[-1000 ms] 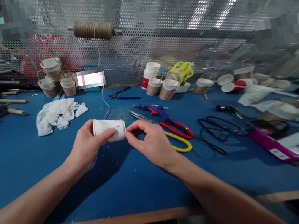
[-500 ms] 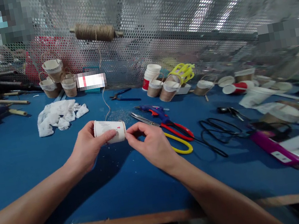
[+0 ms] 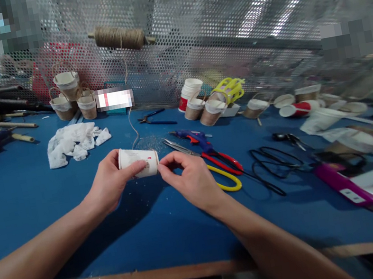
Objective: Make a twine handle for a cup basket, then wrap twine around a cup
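Observation:
A white paper cup (image 3: 136,160) with small printing lies on its side above the table, in my left hand (image 3: 109,182). The fingers wrap behind it and the thumb presses on its near wall. Along the cup's right-hand end shows a thin brown line of twine (image 3: 157,156). My right hand (image 3: 189,175) is closed in a pinch on the twine at that end; the fingertips hide the exact spot. From a spool of twine (image 3: 120,36) on the mesh, a strand hangs down and passes behind the cup.
Large scissors (image 3: 225,164) with red and yellow handles and a blue glue gun (image 3: 196,140) lie to the right. Pliers (image 3: 157,118) are behind. Crumpled white material (image 3: 71,143) sits left, near twine-wrapped cups (image 3: 88,106). A purple power strip (image 3: 353,184) and black cable (image 3: 273,162) lie right.
Both hands and the cup hold nearly the same pose. The whole view has shifted very slightly; no object has visibly been moved.

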Demonstrator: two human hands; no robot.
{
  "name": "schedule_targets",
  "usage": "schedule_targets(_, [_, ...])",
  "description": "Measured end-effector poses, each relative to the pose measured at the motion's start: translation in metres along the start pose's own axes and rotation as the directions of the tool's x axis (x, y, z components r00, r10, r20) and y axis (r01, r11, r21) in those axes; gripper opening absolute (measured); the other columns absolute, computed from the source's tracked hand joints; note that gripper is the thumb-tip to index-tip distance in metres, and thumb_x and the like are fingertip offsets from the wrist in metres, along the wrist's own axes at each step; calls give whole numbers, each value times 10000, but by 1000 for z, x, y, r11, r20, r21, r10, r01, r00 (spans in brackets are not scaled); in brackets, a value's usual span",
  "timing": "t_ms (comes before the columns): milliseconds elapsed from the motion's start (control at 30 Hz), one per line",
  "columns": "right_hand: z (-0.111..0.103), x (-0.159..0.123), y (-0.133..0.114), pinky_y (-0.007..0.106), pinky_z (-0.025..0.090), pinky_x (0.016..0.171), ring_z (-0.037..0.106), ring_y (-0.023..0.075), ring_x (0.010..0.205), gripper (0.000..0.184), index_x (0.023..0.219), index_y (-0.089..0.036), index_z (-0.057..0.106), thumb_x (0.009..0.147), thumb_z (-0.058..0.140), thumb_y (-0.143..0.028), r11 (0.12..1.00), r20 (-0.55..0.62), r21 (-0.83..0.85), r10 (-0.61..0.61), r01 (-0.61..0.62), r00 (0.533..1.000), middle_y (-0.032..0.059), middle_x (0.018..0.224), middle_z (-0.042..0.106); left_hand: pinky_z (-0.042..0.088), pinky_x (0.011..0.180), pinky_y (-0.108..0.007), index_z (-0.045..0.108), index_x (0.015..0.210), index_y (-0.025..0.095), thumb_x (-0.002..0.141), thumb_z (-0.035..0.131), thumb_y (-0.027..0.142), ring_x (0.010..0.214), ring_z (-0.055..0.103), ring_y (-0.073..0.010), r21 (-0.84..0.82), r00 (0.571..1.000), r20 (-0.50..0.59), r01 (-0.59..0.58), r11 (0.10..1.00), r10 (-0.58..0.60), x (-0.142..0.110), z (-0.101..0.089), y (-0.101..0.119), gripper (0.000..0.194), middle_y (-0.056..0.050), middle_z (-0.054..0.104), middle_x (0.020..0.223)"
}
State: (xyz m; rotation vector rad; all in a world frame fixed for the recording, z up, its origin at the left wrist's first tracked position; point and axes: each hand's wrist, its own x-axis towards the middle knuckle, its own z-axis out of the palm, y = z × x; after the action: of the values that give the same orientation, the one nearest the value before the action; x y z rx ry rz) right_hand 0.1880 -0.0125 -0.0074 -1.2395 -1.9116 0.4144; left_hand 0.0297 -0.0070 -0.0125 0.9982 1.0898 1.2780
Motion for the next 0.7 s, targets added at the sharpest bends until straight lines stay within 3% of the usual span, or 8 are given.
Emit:
schedule_targets(267, [-2, 0, -1, 231, 439, 553, 554, 114, 567, 70, 684, -158, 595, 725, 548, -190, 999, 11, 34, 26, -26, 1000, 8, 630, 620, 434, 570, -211, 525, 776, 121, 568, 742, 187, 595, 550, -93, -26, 1000, 6, 8, 1000, -8, 1, 0, -1, 308, 18, 598, 671])
schedule_targets(433, [-5, 1, -1, 239, 452, 568, 568, 122, 596, 153, 721, -150, 602, 784, 496, -241, 989, 65, 131, 60, -68, 996, 26, 660, 630, 449, 551, -198, 554, 770, 99, 619, 705, 140, 569, 574, -92, -128, 990, 60, 136, 982, -129, 3, -2, 6, 218, -14, 628, 671])
schedule_targets(567, [-6, 1, -2, 241, 453, 603, 565, 120, 628, 72, 744, -159, 592, 746, 541, -209, 997, 44, 64, -40, 37, 998, 19, 695, 629, 452, 523, -187, 570, 752, 89, 663, 661, 106, 526, 577, -85, -168, 962, 84, 270, 948, -259, 5, -3, 10, 129, -24, 635, 641])
schedule_targets(700, [-5, -1, -4, 245, 439, 591, 559, 121, 616, 23, 730, -177, 568, 728, 547, -187, 994, 30, -38, -105, 106, 994, 14, 704, 625, 451, 515, -190, 593, 755, 93, 657, 676, 119, 535, 580, -93, -178, 957, 94, 287, 941, -274, 6, -4, 9, 131, -39, 648, 659])
